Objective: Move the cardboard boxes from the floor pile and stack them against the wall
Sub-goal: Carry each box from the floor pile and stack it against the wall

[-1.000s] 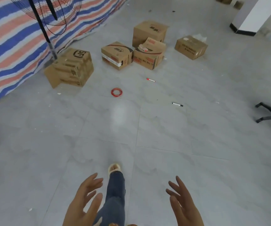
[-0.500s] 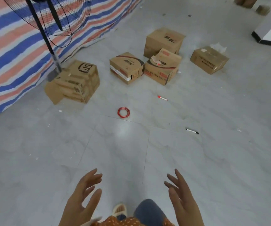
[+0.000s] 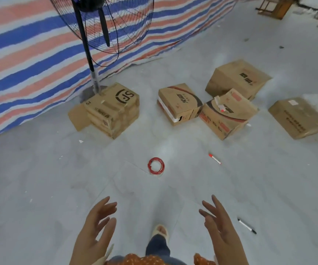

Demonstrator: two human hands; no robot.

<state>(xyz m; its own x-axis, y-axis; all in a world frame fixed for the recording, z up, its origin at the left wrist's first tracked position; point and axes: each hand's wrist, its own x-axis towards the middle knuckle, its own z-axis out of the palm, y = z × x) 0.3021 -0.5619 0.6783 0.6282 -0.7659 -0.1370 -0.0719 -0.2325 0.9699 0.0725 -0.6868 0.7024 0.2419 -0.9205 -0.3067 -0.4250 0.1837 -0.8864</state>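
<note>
Evidently, the five cardboard boxes (image 3: pixel 179 104) were noted well beyond the fingertips, none held; left hand (image 3: pixel 95 226) and right hand (image 3: pixel 221 228) were spread empty. Tripping was judged likely on the wire coil (image 3: pixel 156 165) ahead, or the black pen (image 3: pixel 247 226) just right of the fingers.

The person's two hands, the left hand (image 3: pixel 95 232) and the right hand (image 3: pixel 221 230), are bare, with no gloves. The top (image 3: pixel 135 259) is orange with small white dots. The trousers (image 3: pixel 157 247) are blue denim. One foot has a light beige slipper (image 3: pixel 161 230) with an open toe.
</note>
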